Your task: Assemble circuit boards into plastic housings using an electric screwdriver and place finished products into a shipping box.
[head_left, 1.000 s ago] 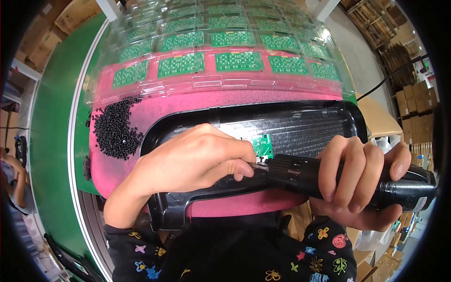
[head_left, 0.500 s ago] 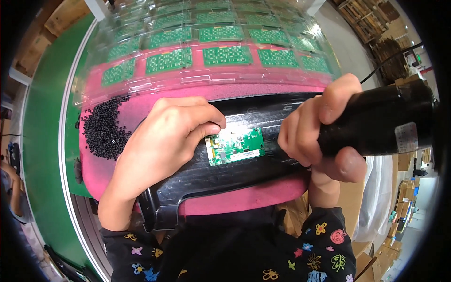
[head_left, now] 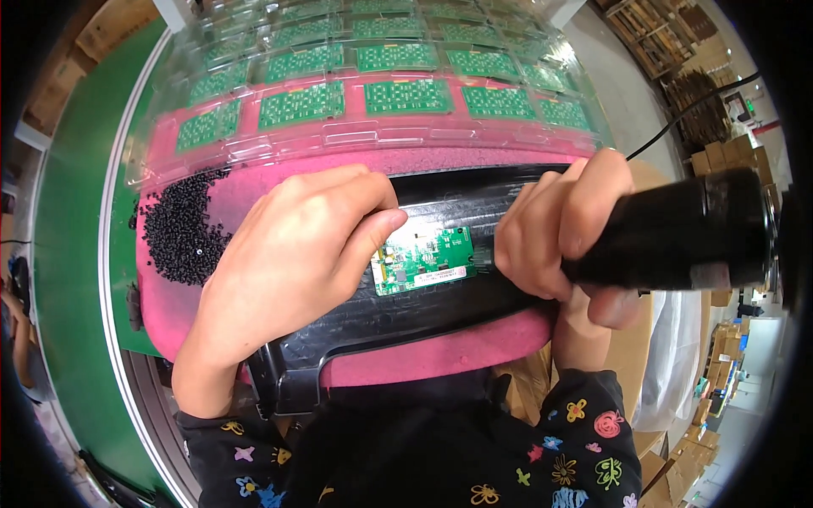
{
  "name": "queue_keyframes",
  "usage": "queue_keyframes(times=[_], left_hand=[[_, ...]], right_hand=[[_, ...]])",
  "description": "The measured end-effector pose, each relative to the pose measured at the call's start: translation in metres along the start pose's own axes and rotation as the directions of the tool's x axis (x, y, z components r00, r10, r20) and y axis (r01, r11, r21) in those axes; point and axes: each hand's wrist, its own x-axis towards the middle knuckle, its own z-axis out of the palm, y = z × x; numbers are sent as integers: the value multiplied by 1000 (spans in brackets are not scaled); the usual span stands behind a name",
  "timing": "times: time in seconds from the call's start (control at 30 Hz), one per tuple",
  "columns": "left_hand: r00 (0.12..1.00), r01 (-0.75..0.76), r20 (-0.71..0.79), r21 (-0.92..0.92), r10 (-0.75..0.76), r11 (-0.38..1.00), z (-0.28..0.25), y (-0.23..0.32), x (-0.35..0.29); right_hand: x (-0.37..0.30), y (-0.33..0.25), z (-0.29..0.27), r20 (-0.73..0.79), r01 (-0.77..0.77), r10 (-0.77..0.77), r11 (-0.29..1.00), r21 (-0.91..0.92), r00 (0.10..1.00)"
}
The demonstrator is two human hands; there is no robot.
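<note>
Since one second ago, the right hand (head_left: 555, 229) is sitting higher in the picture with its black electric screwdriver (head_left: 677, 237), and the green circuit board (head_left: 423, 258), which the hands and tool were mostly covering, is now showing almost whole. Nearest to the body, black sleeves (head_left: 584, 440) with coloured drawings are covering the forearms. On the right, the grip is closing firmly around the screwdriver's body; the tool's front end is hiding behind the fingers. The left hand (head_left: 296, 233) is hovering at the board's upper left corner, its thumb and forefinger coming close together; I cannot tell whether this grip is pinching something small. Under both hands, the board is lying in a black plastic housing (head_left: 406, 317), and the housing is resting on a pink mat (head_left: 440, 360), which is covering part of the green desk (head_left: 129, 337). To the left, small black screws (head_left: 182, 237) are lying in a loose heap. Farther away, clear plastic trays (head_left: 373, 135) are holding rows of green boards (head_left: 406, 96). Beyond, at the far right, cardboard boxes (head_left: 737, 165) are standing stacked.
</note>
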Motion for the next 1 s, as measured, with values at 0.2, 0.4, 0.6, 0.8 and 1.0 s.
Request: queue_keyframes(times=[0.2, 0.4, 0.6, 0.8, 1.0], left_hand=[[997, -10, 75, -44, 13, 999, 0, -6, -2], [992, -9, 129, -34, 13, 999, 4, -4, -3], [982, -22, 183, -99, 40, 995, 6, 1, 1], [990, -25, 127, -227, 56, 974, 6, 0, 2], [994, -87, 44, -196, 98, 977, 9, -4, 3]], right_hand=[[-2, -4, -7, 61, -130, 128, 991, 29, 990], [-7, 0, 17, -256, -130, 115, 991, -43, 960], [3, -8, 22, -242, 293, -268, 953, 73, 933], [1, -9, 24, -257, 359, -324, 927, 104, 910], [5, 2, 35, -346, 418, -371, 906, 70, 862]])
